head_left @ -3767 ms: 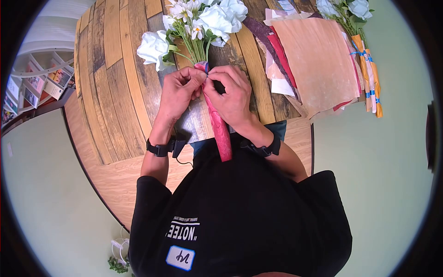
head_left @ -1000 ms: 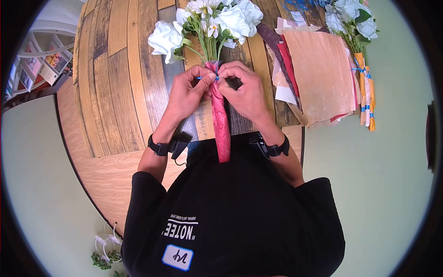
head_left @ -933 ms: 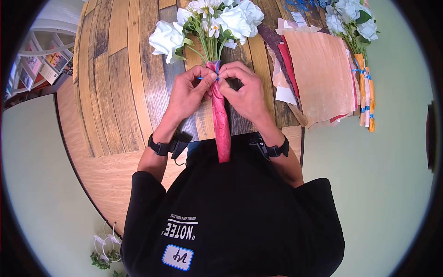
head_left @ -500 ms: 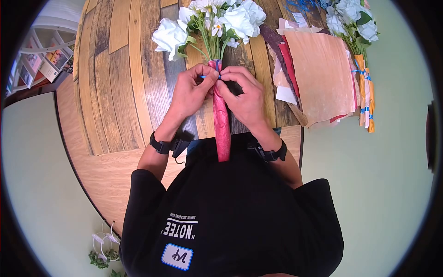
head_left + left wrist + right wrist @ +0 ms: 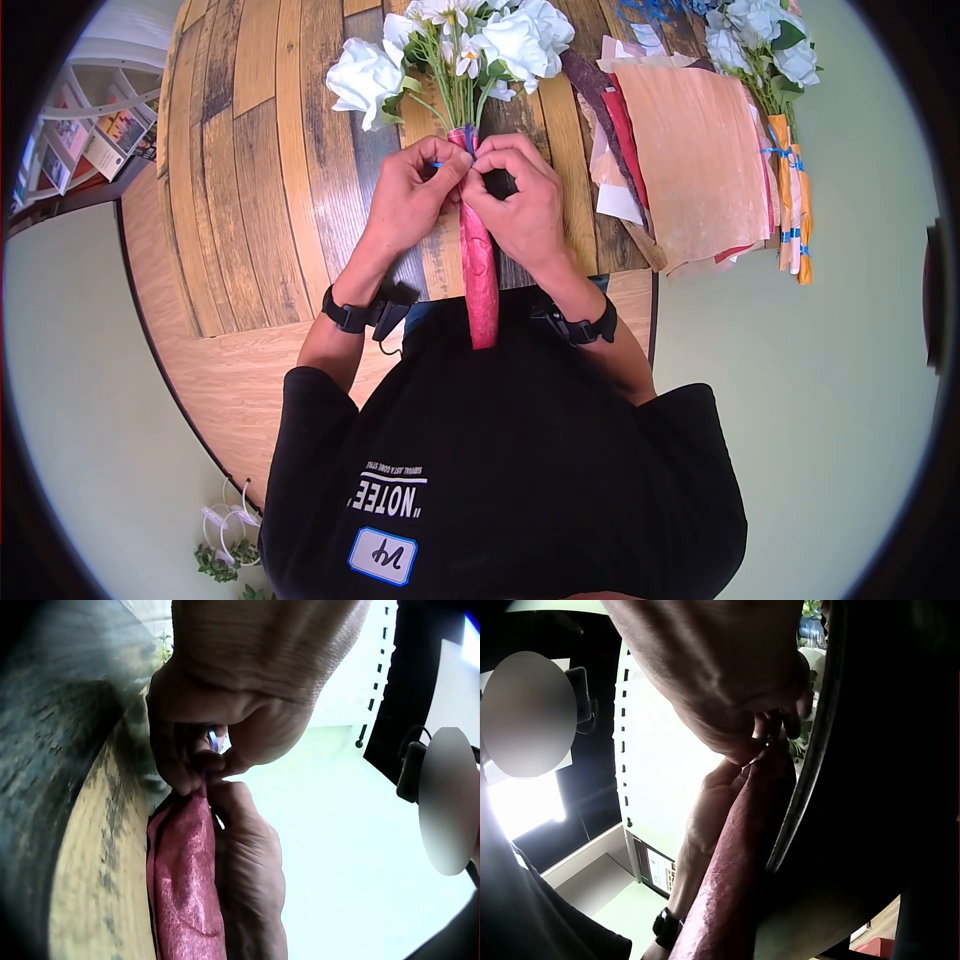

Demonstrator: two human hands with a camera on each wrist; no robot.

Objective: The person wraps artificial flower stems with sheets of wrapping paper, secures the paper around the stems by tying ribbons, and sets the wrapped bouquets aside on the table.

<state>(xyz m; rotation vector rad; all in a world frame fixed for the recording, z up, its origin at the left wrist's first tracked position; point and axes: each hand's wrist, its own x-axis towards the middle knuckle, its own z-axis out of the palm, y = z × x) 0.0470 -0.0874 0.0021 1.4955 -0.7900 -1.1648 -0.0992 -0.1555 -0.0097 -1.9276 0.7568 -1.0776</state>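
A bouquet of white flowers lies on the wooden table, its stems wrapped in a long crinkled red-pink paper sleeve. The sleeve's lower end reaches past the table edge toward the person's shirt. Near the sleeve's top, my left hand pinches a thin blue ribbon, with a short piece showing between thumb and forefinger. From the other side my right hand pinches at the same spot, fingertips meeting the left ones. In the left wrist view a small blue loop shows among the fingers; the knot area is mostly hidden.
Right of the bouquet lies a stack of wrapping paper in peach, red and dark purple. Beyond it are finished-looking flower bundles with orange and white wrapped stems. Loose blue strips lie at the table's back.
Since the earliest frame, the bouquet and both hands have shifted right in view, and a blue ribbon end now shows at the left hand. Over the last second, the fingertips have moved only slightly.
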